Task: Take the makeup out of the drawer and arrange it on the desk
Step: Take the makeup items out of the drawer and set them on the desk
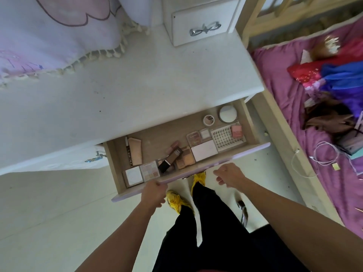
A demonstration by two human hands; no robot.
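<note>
The drawer (157, 140) stands pulled out below the white desk (137, 91), its lilac front (245, 154) facing me. Inside lie several makeup items: a white compact (134, 176), an eyeshadow palette (150, 170), a dark tube (170, 159), a white palette (204, 150), a lash tray (227, 138), a round white compact (227, 113) and a small jar (208, 120). My left hand (154, 194) grips the drawer front's edge near its left part. My right hand (228, 174) hovers just in front of the drawer front, fingers loosely curled, holding nothing.
A small white box with a silver bow handle (204, 29) stands at the desk's back right. A fringed pink-and-white cloth (59, 36) covers the desk's back left. A bed with purple sheets (284, 95) and clothes lies to the right. My legs and yellow shoes (199, 178) are under the drawer.
</note>
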